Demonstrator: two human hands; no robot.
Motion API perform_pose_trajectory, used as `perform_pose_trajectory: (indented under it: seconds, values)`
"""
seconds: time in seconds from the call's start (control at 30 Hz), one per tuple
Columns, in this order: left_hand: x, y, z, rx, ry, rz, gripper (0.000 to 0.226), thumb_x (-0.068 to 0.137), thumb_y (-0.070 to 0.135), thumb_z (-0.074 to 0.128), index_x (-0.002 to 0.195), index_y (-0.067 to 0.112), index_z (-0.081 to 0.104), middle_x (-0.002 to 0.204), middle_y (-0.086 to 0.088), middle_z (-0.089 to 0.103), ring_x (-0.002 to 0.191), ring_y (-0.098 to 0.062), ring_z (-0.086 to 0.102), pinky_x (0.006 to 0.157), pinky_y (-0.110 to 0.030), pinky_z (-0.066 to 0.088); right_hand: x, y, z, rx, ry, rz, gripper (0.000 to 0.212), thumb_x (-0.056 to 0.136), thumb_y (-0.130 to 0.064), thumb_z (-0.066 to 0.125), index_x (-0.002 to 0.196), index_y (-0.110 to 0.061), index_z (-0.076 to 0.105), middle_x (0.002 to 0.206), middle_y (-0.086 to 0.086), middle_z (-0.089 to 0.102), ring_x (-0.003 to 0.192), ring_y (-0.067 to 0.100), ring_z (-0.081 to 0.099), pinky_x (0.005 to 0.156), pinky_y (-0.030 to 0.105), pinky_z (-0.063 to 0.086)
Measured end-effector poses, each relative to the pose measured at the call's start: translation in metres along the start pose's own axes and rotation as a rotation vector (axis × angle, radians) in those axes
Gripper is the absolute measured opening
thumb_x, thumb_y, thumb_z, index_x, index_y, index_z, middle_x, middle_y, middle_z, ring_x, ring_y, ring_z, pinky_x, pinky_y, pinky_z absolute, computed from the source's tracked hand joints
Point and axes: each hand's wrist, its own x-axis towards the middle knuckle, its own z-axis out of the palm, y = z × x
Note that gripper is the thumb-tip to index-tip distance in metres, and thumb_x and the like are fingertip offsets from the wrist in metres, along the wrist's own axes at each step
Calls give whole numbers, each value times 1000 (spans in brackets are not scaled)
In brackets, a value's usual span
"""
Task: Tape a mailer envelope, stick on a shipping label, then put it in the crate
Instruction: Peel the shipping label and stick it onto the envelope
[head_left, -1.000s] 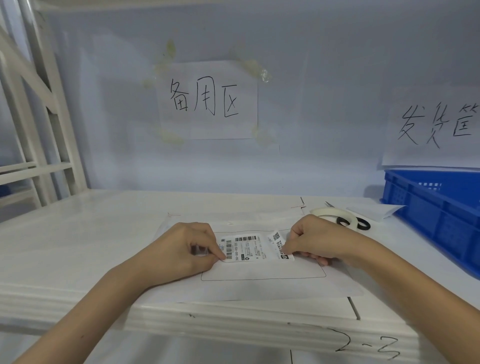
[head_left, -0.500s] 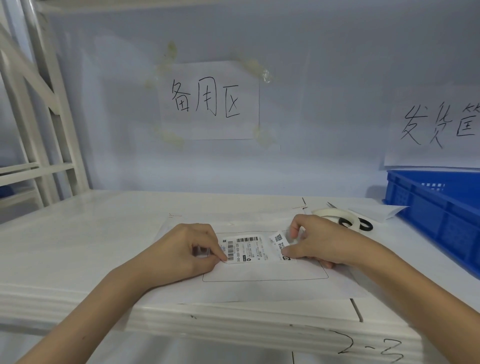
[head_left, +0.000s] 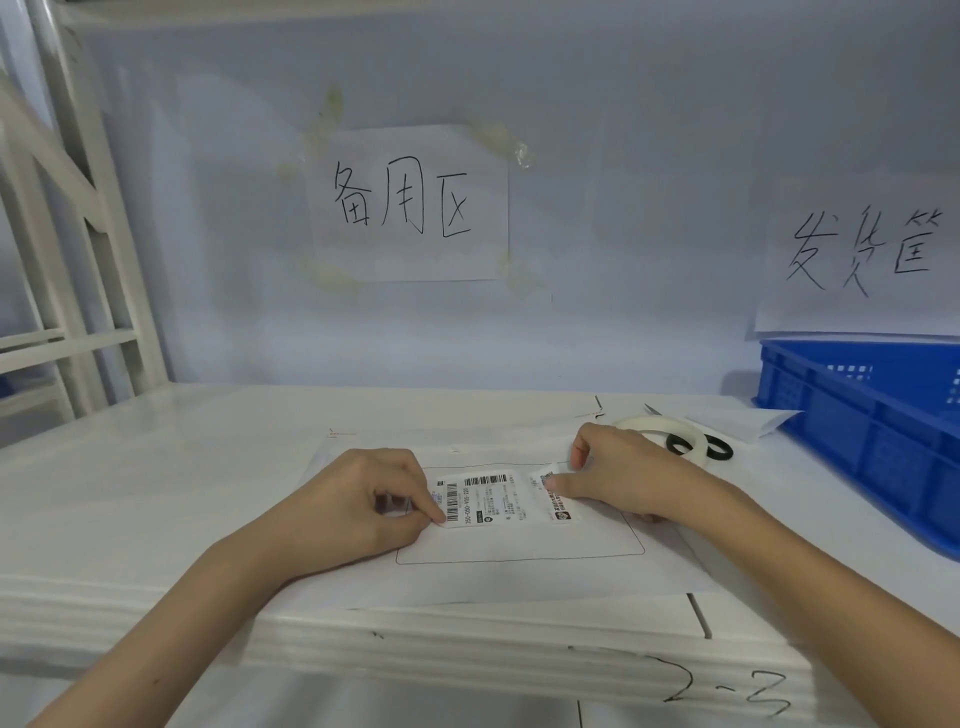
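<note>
Mailer envelope (head_left: 519, 577) lies flat on the white shelf (head_left: 156, 493), near its front edge. I see the shipping label (head_left: 488, 499) on top of it, inside a thin outlined rectangle. Left hand (head_left: 363, 504) pinches the label's left edge between thumb and fingertips. Right hand (head_left: 623, 478) presses the label's right end with 1 finger, thumb raised; that end looks slightly lifted. Tape roll (head_left: 670, 441) and black scissors (head_left: 701, 447) sit just behind the right hand. Blue crate (head_left: 857, 415) stands at far right on the shelf.
</note>
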Motion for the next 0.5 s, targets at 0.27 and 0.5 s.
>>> perform_pose_trajectory:
  seconds: [0.27, 0.5]
  values:
    - [-1, 1, 0, 1, 1, 1, 20, 76, 22, 70, 81, 37, 81, 89, 9, 67, 76, -18, 64, 68, -38, 52, 14, -12, -6, 39, -150, 123, 41, 97, -37, 53, 70, -9, 41, 24, -4, 45, 21, 12, 45, 39, 18, 39]
    - [-1, 2, -1, 7, -3, -1, 21, 78, 19, 70, 82, 37, 81, 88, 9, 67, 74, -18, 63, 64, -29, 49, -1, -19, 11, -358, 162, -45, 25, 97, -39, 47, 102, -15, 41, 96, 6, 54, 86, 29, 53, 66, 34, 38]
